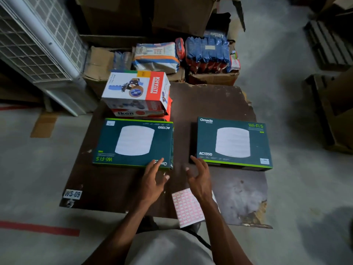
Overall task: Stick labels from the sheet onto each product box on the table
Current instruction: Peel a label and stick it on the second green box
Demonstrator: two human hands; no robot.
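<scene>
Surface: dark brown table (219, 104) mid-frame, worn at lower right edge; grey concrete floor (28, 169) around it
Label sheet: pink-and-white label sheet (188, 207) at lower centre, flat on the near table edge, partly under the right forearm
Left box: teal Wi-Fi box (133, 143) centre-left, print upside down to the camera
Right box: second teal Wi-Fi box (234, 143) centre-right, print upright; well apart from the left one
Left hand: left hand (152, 180) fingers spread and relaxed, tips at the left box's near right corner; holds nothing
Right hand: right hand (198, 176) fingers spread wide, tips just beside the right box's near left corner; holds nothing; contact unclear
Stack: white-and-red KHYATI box (137, 90) atop a red Ikon box (137, 112), just behind the left box
Sticker: WS-09 tag (72, 194) at table's lower left corner
Background: packaged goods (181, 56) and cardboard cartons (152, 16) at top; white grilled unit (38, 39) upper left
</scene>
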